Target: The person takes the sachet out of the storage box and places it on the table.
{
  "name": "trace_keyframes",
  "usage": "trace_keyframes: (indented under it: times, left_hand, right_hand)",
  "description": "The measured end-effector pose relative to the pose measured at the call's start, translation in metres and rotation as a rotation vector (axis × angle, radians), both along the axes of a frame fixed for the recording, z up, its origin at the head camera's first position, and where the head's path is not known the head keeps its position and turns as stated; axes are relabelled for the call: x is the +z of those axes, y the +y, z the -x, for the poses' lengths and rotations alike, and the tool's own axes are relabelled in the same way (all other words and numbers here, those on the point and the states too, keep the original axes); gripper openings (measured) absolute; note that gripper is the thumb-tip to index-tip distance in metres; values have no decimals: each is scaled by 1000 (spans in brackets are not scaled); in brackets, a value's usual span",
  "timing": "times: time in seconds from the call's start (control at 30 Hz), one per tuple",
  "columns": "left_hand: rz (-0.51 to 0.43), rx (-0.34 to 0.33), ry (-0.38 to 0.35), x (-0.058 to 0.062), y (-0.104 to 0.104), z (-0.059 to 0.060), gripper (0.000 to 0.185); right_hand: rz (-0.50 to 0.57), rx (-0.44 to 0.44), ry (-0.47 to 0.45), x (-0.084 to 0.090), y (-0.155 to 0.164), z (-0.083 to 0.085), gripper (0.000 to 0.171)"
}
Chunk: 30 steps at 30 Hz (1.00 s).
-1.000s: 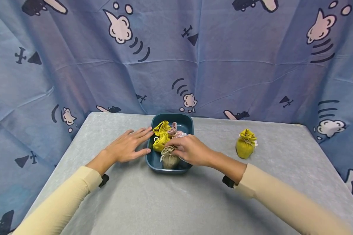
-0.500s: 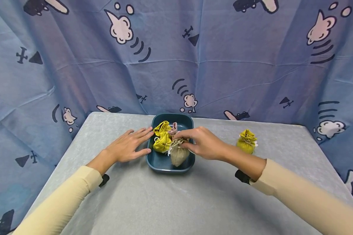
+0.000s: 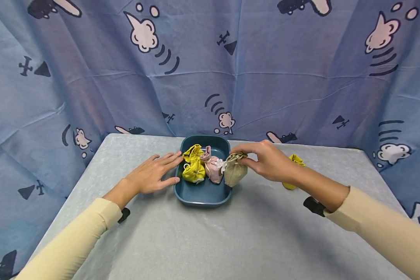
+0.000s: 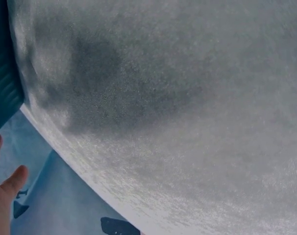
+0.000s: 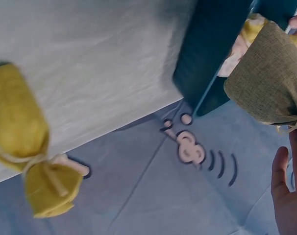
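From my feed I see a grey table (image 3: 203, 241) with a blue cartoon-printed backdrop (image 3: 266, 77) hanging behind it from 9 through 12 to 3 o'clock. Near the table's middle, toward 12, two yellow pouches (image 3: 194, 171) sit bunched together, and a pink pouch (image 3: 213, 169) touches them on their 3 o'clock side. Well apart, at 2 o'clock, a lone yellow pouch (image 3: 294, 159) stands on the table, partly hidden; the right wrist view shows its tied neck.

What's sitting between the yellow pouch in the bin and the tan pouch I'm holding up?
In the head view, a pink pouch sits in the bin between the yellow pouch and the tan pouch.
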State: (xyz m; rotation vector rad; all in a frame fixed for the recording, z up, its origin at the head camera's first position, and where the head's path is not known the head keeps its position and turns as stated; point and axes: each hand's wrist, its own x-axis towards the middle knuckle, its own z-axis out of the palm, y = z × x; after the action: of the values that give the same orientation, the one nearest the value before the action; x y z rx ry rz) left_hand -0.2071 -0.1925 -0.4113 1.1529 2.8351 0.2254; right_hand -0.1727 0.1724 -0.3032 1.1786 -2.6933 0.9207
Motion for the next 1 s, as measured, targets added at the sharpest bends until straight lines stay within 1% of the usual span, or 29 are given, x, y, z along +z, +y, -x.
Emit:
trace_keyframes:
  times: [0.13,0.27,0.37,0.5,0.7,1.0]
  left_hand:
    - [-1,-2,4,0,0,1,74]
    - [-2,0,4,-1,0,1,74]
    - [-5,0,3,-1,0,1,73]
    - [-6,0,5,-1,0,1,73]
    - [1,4,4,-1,0,0,75]
    - [-1,1,7,-1,0,0,74]
  right_hand:
    - [-12,-59,18,-1,15,3,35]
    - [-4,-77,43,-5,28,6,36]
    - [2,-86,63,-10,38,8,36]
    - [-4,-118,74,-17,52,11,36]
    - [-14,-168,63,-28,70,14,32]
    - [-1,-218,24,-43,88,17,31]
